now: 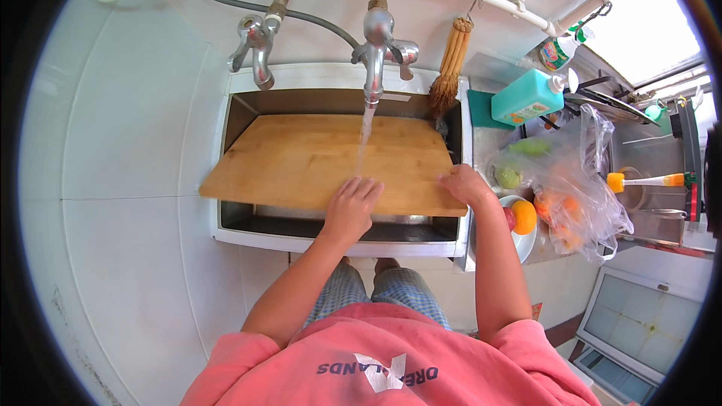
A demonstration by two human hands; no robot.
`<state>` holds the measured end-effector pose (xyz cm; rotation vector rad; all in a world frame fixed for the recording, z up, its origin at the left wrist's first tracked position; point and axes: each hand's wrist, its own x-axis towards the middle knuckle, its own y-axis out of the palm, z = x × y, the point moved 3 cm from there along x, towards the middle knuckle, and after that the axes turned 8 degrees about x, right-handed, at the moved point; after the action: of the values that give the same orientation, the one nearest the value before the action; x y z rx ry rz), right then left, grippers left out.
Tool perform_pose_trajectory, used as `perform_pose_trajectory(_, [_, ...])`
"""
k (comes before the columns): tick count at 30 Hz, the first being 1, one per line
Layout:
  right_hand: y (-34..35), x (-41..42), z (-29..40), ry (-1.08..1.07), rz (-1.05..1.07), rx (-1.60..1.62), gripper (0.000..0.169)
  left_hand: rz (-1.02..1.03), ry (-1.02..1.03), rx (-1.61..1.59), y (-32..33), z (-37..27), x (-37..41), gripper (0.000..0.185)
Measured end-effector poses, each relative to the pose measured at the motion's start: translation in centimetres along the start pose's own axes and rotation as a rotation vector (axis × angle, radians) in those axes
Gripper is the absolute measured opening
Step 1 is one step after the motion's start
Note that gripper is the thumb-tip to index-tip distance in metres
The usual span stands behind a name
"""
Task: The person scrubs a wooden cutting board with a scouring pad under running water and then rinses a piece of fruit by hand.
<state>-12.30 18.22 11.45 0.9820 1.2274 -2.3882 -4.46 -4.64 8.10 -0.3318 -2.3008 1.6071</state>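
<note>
A wooden cutting board (304, 158) lies tilted across the sink (333, 248), its left end reaching over the rim. Water from the running faucet (374, 79) falls in a thin stream onto the middle of the board. My left hand (351, 206) rests flat on the board's wet surface near its front edge, just below the stream. At the front right corner, my right hand (466, 183) grips the board's edge, thumb on top; the fingers beneath are hidden.
A second faucet (259, 53) and a hanging bamboo brush (451, 67) are at the back. On the right counter stand a turquoise pump bottle (527, 98), a plate (525, 245) with fruit and a plastic bag (586, 180) of produce. A tiled wall (124, 169) bounds the left.
</note>
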Motion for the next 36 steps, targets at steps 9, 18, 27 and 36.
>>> perform_pose_trajectory(9, [3.9,-1.6,7.2,-0.657,-0.202,-0.331,0.027,-0.191,0.000,0.032,-3.5,2.8,5.6,0.030])
perform_pose_trajectory(18, [7.8,-0.2,13.8,-0.780,-0.167,-0.415,0.048,-0.353,-0.034,0.125,-5.0,6.3,4.7,0.037])
perform_pose_trajectory(27, [10.1,1.8,11.3,-0.677,0.300,0.118,0.045,-0.236,-0.182,0.096,-3.5,10.2,-2.6,0.037])
perform_pose_trajectory(36, [8.8,2.9,13.2,0.336,0.631,1.688,0.061,-0.295,-0.458,0.155,-2.4,8.9,-5.3,0.058])
